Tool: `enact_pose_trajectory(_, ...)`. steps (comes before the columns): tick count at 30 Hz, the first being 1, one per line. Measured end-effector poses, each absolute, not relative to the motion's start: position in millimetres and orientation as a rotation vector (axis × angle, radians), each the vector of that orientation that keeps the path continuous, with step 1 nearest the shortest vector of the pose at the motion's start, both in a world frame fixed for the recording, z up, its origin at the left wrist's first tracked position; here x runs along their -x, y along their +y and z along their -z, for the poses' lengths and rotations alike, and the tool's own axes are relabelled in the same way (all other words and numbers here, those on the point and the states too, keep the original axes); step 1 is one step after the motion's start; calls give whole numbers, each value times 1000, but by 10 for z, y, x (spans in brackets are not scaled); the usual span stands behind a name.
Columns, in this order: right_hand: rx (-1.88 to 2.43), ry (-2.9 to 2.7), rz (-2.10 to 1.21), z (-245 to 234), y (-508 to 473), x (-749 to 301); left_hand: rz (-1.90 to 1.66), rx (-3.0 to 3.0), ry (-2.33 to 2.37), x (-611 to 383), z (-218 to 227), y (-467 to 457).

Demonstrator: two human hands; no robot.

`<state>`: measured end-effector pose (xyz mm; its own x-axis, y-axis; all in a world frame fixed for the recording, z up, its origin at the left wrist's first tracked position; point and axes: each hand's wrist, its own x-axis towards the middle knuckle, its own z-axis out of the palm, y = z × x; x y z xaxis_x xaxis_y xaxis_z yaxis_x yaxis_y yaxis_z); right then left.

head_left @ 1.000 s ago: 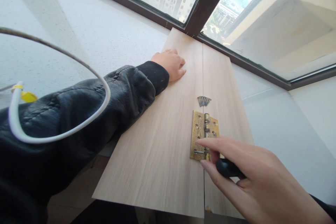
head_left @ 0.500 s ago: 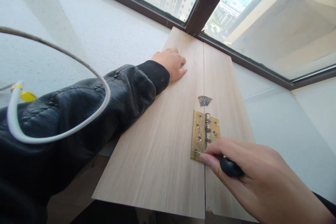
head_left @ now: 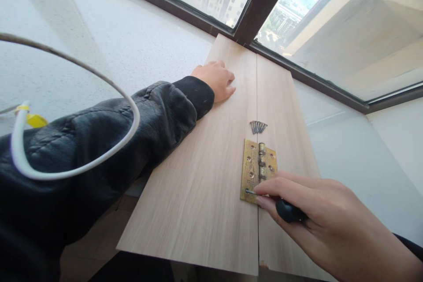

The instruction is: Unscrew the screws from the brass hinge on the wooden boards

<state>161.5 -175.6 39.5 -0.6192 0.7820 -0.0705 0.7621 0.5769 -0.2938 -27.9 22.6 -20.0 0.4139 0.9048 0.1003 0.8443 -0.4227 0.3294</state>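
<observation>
A worn brass hinge (head_left: 249, 167) lies spread across the seam between two pale wooden boards (head_left: 198, 202). Thumb and forefinger of my right hand (head_left: 317, 216) pinch a small screw (head_left: 250, 191), whose tip is at the hole in the hinge's lower left corner. Tucked in the same palm is a tool with a black rounded handle (head_left: 291, 210); the rest of it is hidden. My left hand (head_left: 216, 80) rests on the far part of the left board, fingers loosely bent and holding nothing. Several loose screws (head_left: 258, 127) lie in a row just beyond the hinge.
A white cable (head_left: 134, 116) loops over my left sleeve, with a yellow tag (head_left: 36, 120) on it. The boards lie on a white speckled sill (head_left: 148, 39), their far ends near the dark window frame (head_left: 247, 13). Their near edges overhang a darker space.
My right fingertips have shifted slightly right along the screw, so more of its shaft shows. My left hand and the hinge stay where they were.
</observation>
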Motion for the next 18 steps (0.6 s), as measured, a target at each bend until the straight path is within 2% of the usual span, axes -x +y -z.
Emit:
enact_pose_trajectory(6, 1272, -2783, -288, -377, -1717, -1616, -402, -2439, 1538, 277, 213, 235)
enact_pose_trajectory(12, 1208, -2854, -369, -401, -1720, -1681, -415, -2439, 1548, 274, 224, 240)
enact_pose_trajectory(18, 1160, -2921, -170, -389, -1668, -1595, -415, -2440, 1541, 272, 216, 236)
